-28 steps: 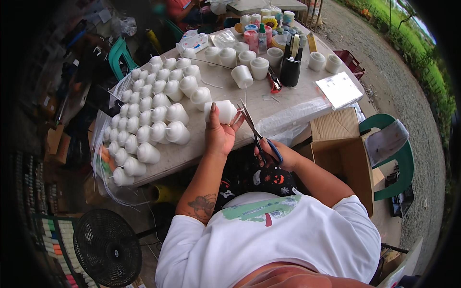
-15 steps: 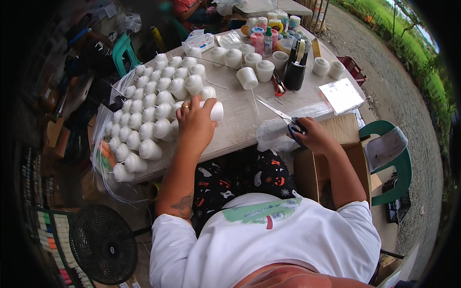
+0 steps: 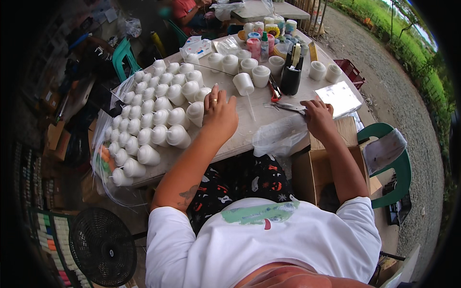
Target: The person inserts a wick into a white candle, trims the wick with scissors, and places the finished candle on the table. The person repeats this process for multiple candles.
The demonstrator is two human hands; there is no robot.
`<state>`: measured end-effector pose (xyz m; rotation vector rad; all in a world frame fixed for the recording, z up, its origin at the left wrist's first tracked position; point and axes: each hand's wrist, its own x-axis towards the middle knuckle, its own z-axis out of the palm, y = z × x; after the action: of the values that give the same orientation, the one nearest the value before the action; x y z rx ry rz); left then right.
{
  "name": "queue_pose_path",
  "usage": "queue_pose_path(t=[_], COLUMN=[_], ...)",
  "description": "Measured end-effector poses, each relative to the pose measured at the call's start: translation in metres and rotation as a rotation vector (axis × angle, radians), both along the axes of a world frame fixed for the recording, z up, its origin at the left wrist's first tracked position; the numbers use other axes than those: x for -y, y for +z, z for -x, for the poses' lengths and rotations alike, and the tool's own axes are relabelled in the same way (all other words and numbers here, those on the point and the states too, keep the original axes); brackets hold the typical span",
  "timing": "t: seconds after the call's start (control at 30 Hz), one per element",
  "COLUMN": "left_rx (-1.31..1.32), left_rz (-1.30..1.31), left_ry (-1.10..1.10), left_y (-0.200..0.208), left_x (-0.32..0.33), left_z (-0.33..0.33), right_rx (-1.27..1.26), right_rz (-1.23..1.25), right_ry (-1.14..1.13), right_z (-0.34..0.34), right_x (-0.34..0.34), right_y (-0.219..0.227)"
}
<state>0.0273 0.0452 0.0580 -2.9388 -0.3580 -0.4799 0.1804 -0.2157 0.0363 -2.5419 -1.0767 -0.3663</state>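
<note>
My left hand (image 3: 221, 115) is open, fingers apart, just right of a white pillar candle (image 3: 195, 113) at the edge of the grouped candles. Nothing shows in its grasp. My right hand (image 3: 319, 116) is closed over the handle end of the scissors (image 3: 290, 107), whose blades point left, low over the table. The handles are hidden under my fingers. Between my hands, farther back, a white candle (image 3: 243, 84) lies on its side with a long wick trailing toward me. Many white candles with wicks (image 3: 163, 116) stand in close rows on the left.
Behind the scissors stand a black tape dispenser (image 3: 291, 77) and a red-and-black cutter (image 3: 275, 90). Clear plastic (image 3: 281, 134) drapes over the table's front edge. An open cardboard box (image 3: 307, 173) is beside my right leg. A fan (image 3: 103, 245) stands low left. Another person (image 3: 189, 14) sits at the back.
My left hand has let go of a white candle, which now appears to stand beside the rows. My right hand has moved slightly up and right, and the scissors sit lower and flatter.
</note>
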Motion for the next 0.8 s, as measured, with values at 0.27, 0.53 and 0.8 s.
queue_pose_path(t=[0.27,0.53,0.8], left_rx=[0.042,-0.276,-0.149], left_rz=[0.941,1.058,1.348], left_ry=[0.085,-0.006,-0.015], left_y=[-0.014,-0.013,-0.019], left_x=[-0.05,-0.021,-0.031], left_z=[-0.132,-0.059,-0.047], right_rx=[0.171,0.163,0.31], right_rz=[0.054,0.041,0.044], right_ry=[0.478,0.812,0.884], right_z=[0.042,0.06,0.067], right_x=[-0.103,-0.068,-0.074], right_y=[-0.022,-0.025,-0.013])
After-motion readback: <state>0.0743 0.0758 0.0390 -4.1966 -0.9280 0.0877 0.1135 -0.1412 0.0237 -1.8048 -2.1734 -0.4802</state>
